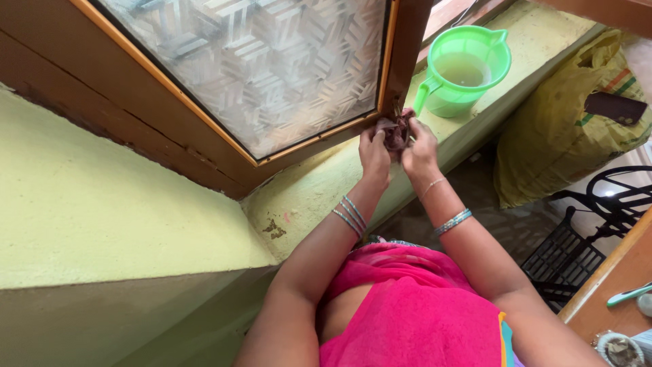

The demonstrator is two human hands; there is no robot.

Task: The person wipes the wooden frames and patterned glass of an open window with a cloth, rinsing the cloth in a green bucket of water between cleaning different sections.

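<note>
Cloth (396,129), dark, bunched, gripped by closed fingers of left hand (374,155) and right hand (420,151) at window frame (405,51) corner; green jug (464,70) just beyond; wiping judged midway.

Glossy plastic jug (465,68) — rough plaster sill (312,187) — patterned frosted glass (265,61)

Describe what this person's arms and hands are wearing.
Both arms are bare, with no sleeves reaching the forearms. The left wrist carries a few thin blue and silver bangles. The right forearm has similar blue bangles, plus a thin silver bracelet near the wrist. No gloves; rings cannot be made out.
</note>
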